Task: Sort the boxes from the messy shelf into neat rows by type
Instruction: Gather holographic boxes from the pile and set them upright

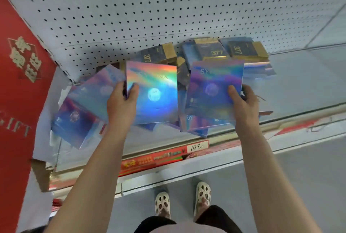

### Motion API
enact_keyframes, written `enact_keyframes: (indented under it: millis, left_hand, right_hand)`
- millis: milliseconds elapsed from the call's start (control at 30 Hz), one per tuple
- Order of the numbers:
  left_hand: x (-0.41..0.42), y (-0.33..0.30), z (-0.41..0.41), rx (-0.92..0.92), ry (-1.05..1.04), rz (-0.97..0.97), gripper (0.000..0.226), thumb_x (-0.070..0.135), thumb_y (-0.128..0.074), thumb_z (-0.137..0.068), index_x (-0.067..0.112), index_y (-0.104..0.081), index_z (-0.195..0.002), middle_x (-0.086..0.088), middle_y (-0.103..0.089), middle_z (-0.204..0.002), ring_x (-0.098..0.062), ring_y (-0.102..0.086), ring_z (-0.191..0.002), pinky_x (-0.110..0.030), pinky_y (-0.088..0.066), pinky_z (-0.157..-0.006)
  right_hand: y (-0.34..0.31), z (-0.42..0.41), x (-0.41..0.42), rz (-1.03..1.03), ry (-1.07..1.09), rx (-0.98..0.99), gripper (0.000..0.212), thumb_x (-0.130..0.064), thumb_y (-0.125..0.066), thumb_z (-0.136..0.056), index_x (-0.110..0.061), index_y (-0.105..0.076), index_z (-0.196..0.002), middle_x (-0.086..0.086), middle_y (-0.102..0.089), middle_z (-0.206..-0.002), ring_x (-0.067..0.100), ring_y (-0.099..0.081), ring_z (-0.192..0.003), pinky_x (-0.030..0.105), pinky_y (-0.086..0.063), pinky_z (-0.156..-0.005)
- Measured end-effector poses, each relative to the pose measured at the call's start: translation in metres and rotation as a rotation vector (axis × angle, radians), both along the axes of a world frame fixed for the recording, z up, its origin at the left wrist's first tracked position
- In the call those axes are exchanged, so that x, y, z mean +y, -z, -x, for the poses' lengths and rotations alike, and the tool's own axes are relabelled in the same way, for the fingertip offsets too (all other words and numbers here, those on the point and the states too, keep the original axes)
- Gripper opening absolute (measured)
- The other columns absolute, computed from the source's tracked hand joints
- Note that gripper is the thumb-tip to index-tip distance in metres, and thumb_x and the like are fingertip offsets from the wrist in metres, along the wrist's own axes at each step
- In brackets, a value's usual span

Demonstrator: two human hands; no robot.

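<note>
My left hand [121, 101] grips a flat holographic box [155, 83] by its left edge, thumb on its face, lifted above the shelf. My right hand [243, 101] holds a second holographic box [211, 83] by its right edge, thumb on top. More holographic boxes lie jumbled at the left [88, 101] and under the held ones [198, 124]. Dark blue boxes with gold ends marked 377 [241, 49] [157, 55] lie in a loose pile at the back of the shelf [299, 86].
A white pegboard [149, 17] backs the shelf. A tall red gift box [18, 83] stands at the left. A red price strip [164, 156] runs along the shelf's front edge. My feet in white clogs [202, 195] stand on the grey floor below.
</note>
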State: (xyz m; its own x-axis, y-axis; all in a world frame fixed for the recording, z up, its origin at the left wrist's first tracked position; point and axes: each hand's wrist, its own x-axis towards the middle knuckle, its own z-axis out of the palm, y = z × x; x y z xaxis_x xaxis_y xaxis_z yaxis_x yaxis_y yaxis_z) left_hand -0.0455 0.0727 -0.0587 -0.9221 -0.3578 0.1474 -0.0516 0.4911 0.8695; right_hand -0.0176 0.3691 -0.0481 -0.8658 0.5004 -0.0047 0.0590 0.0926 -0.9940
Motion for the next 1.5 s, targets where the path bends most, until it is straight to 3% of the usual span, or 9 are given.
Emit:
enact_keyframes:
  millis: [200, 400, 567, 667, 833, 1033, 1200, 1367, 1500]
  left_hand:
    - [0.058, 0.009, -0.004, -0.020, 0.220, 0.019, 0.021, 0.041, -0.047, -0.096, 0.020, -0.048, -0.093, -0.002, -0.056, -0.088, -0.025, -0.052, -0.083, -0.030, -0.030, -0.067]
    - [0.143, 0.007, -0.027, -0.077, 0.333, -0.214, 0.016, 0.057, -0.048, -0.081, 0.046, -0.059, -0.080, 0.016, -0.060, -0.077, -0.001, -0.052, -0.069, -0.032, -0.042, -0.070]
    - [0.238, 0.013, -0.056, -0.153, 0.408, -0.398, 0.014, 0.047, -0.059, -0.087, 0.034, -0.063, -0.088, 0.000, -0.065, -0.089, -0.012, -0.055, -0.081, -0.039, -0.046, -0.078]
    - [0.308, 0.021, -0.079, -0.221, 0.454, -0.530, 0.009, 0.032, -0.060, -0.094, 0.027, -0.064, -0.087, 0.006, -0.062, -0.091, -0.016, -0.056, -0.089, -0.040, -0.045, -0.083]
    - [0.428, 0.031, -0.125, -0.184, 0.590, -0.581, 0.013, 0.015, -0.056, -0.097, 0.021, -0.064, -0.089, 0.016, -0.068, -0.080, -0.002, -0.059, -0.077, -0.020, -0.046, -0.078]
    - [0.539, 0.038, -0.156, -0.320, 0.725, -0.599, 0.012, 0.019, -0.056, -0.099, 0.018, -0.065, -0.106, -0.003, -0.071, -0.103, -0.021, -0.065, -0.092, -0.041, -0.053, -0.086]
    - [0.631, 0.045, -0.147, -0.345, 0.834, -0.579, 0.009, 0.022, -0.056, -0.098, 0.021, -0.064, -0.103, 0.005, -0.071, -0.092, -0.010, -0.067, -0.078, -0.026, -0.055, -0.067]
    - [0.736, 0.054, -0.115, -0.342, 0.907, -0.564, 0.009, 0.025, -0.056, -0.098, 0.026, -0.065, -0.097, 0.009, -0.072, -0.088, -0.011, -0.067, -0.079, -0.029, -0.055, -0.071]
    - [0.825, 0.054, -0.080, -0.367, 0.945, -0.564, 0.011, 0.027, -0.055, -0.098, 0.020, -0.062, -0.104, 0.003, -0.071, -0.092, -0.017, -0.067, -0.082, -0.034, -0.055, -0.072]
  right_hand:
    - [0.005, -0.061, 0.055, 0.147, 0.194, -0.022, 0.019, -0.034, -0.060, -0.096, -0.016, -0.064, -0.089, -0.007, -0.059, -0.073, 0.004, -0.056, -0.059, 0.017, -0.044, -0.052]
    - [0.013, -0.125, 0.126, 0.220, 0.308, -0.029, 0.016, -0.031, -0.060, -0.096, -0.021, -0.063, -0.084, 0.001, -0.057, -0.083, 0.012, -0.054, -0.068, 0.024, -0.043, -0.061]
    - [0.015, -0.186, 0.208, 0.234, 0.340, -0.005, 0.010, -0.029, -0.061, -0.096, -0.021, -0.067, -0.098, -0.001, -0.068, -0.088, 0.016, -0.063, -0.077, 0.032, -0.050, -0.070]
    - [0.017, -0.227, 0.268, 0.224, 0.378, -0.002, 0.017, -0.030, -0.063, -0.093, -0.018, -0.067, -0.104, 0.005, -0.069, -0.094, 0.023, -0.063, -0.085, 0.043, -0.051, -0.077]
    - [0.026, -0.292, 0.364, 0.156, 0.506, -0.028, 0.013, -0.034, -0.066, -0.090, -0.025, -0.067, -0.099, 0.002, -0.069, -0.087, 0.020, -0.063, -0.080, 0.039, -0.048, -0.072]
    - [0.028, -0.341, 0.455, 0.189, 0.645, -0.044, 0.012, -0.034, -0.066, -0.089, -0.026, -0.068, -0.098, 0.007, -0.069, -0.096, 0.023, -0.065, -0.085, 0.045, -0.051, -0.079]
    - [0.036, -0.344, 0.524, 0.171, 0.731, -0.072, 0.008, -0.040, -0.068, -0.084, -0.036, -0.069, -0.091, -0.010, -0.072, -0.081, 0.014, -0.068, -0.076, 0.039, -0.052, -0.073]
    - [0.043, -0.323, 0.612, 0.137, 0.773, -0.099, 0.013, -0.043, -0.068, -0.081, -0.036, -0.069, -0.092, 0.000, -0.071, -0.089, 0.022, -0.063, -0.084, 0.053, -0.052, -0.084]
    - [0.036, -0.295, 0.684, 0.041, 0.818, -0.131, 0.006, -0.040, -0.064, -0.089, -0.034, -0.066, -0.091, -0.009, -0.058, -0.070, 0.009, -0.049, -0.066, 0.026, -0.038, -0.060]
